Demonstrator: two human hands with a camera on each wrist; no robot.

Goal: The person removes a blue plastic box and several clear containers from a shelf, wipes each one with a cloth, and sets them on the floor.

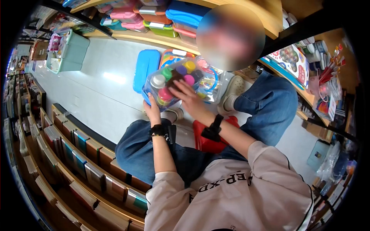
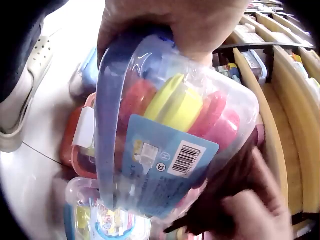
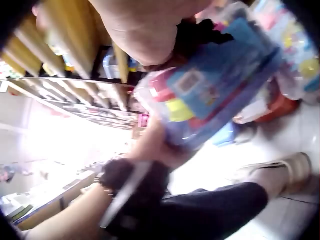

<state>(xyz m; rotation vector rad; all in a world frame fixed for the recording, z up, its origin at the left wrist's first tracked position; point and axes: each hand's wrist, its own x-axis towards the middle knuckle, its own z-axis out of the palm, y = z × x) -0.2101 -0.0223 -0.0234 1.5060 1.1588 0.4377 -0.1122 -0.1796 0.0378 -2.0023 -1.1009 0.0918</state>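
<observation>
A clear plastic box [image 2: 237,92] with a blue rim [image 2: 107,125] is held up and tilted in front of the knees. Colourful round tubs show through it, and a blue barcode label [image 2: 150,165] is on its side. My left hand [image 1: 153,111] grips the box along its blue edge. In my right hand [image 1: 189,99], a dark brown cloth [image 2: 212,205] is bunched between thumb and fingers. The cloth lies against the box's face, overlapping several tubs in the head view.
On the floor behind are a blue-lidded box [image 1: 146,71] and more clear toy boxes. Stacked boxes [image 1: 158,29] fill the low shelf ahead. A pale green bin [image 1: 73,52] stands far left, divided book racks [image 1: 77,154] run along the left, and something red [image 1: 208,134] sits between the legs.
</observation>
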